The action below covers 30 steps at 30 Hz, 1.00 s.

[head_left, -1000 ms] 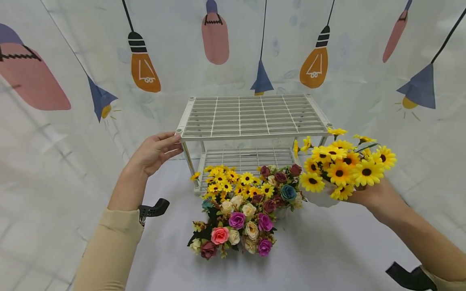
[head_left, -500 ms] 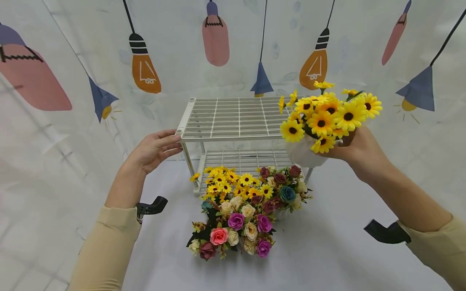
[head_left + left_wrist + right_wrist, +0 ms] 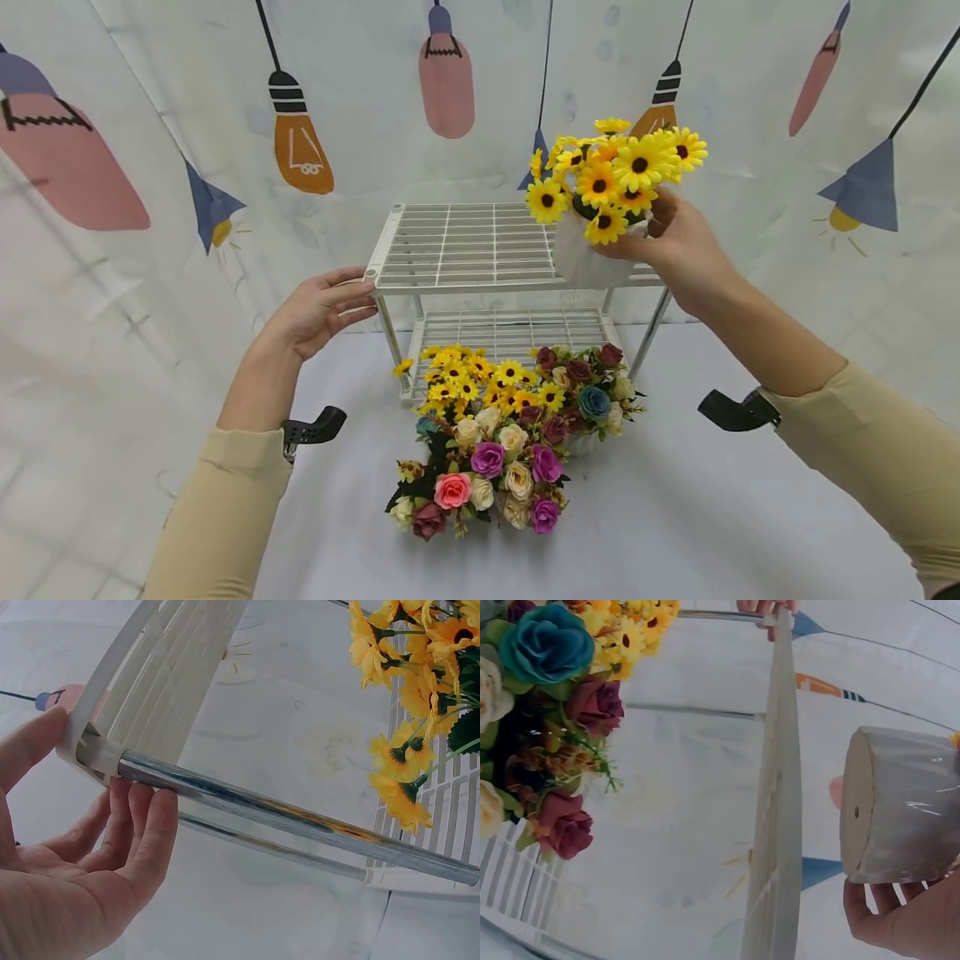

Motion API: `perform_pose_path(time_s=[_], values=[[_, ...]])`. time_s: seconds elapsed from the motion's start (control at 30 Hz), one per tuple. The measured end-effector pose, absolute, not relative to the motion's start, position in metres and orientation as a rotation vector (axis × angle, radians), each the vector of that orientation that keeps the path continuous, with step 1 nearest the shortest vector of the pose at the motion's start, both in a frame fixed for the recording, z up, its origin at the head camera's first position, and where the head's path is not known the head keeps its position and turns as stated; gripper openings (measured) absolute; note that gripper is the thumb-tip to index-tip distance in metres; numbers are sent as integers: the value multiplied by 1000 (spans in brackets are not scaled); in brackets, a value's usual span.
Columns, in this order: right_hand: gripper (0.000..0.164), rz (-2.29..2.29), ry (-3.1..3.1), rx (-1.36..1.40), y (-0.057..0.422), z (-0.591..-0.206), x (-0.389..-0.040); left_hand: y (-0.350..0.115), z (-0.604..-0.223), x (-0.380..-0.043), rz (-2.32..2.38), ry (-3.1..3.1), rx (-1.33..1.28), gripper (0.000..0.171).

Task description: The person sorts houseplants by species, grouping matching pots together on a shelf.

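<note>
White pot (image 3: 583, 257) held above the rack (image 3: 465, 250)

My right hand (image 3: 688, 254) grips it — yellow flowers (image 3: 598, 183) hide its rim — a gap showing between base (image 3: 857, 817) and top shelf (image 3: 784, 810). My left hand (image 3: 318, 315) pinches the rack's corner (image 3: 97, 754); shelf grid stretches from there to the pot.

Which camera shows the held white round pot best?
Right wrist view: the white round pot shows its base and side. In the head view, yellow dark-centred flowers partly cover it; the left wrist view lacks it.
</note>
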State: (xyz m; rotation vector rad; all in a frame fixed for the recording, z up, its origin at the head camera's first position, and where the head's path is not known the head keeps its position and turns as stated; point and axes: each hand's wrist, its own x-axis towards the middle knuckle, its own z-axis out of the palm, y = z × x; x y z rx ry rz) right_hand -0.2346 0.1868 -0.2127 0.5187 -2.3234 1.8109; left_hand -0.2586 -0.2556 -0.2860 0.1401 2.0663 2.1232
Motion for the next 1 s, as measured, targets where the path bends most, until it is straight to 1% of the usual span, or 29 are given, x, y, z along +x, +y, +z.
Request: perform_pose_path(time_s=[0.17, 0.4, 0.67, 0.87, 1.0], values=[[82, 1818, -2317, 510, 171, -214, -252, -254, -284, -259, 2115, 2085, 152, 71], [72, 1866, -2237, 498, 144, -221, -276, -251, -283, -260, 2121, 2091, 151, 71], [72, 1938, -2171, 458, 106, -217, -300, -252, -284, -262, 2148, 2084, 159, 74], [67, 2013, -2128, 469, 74, -218, -314, -254, -284, -259, 2143, 2086, 135, 73], [68, 2010, -2169, 439, 54, -218, -320, -254, -285, -258, 2124, 2099, 135, 71]])
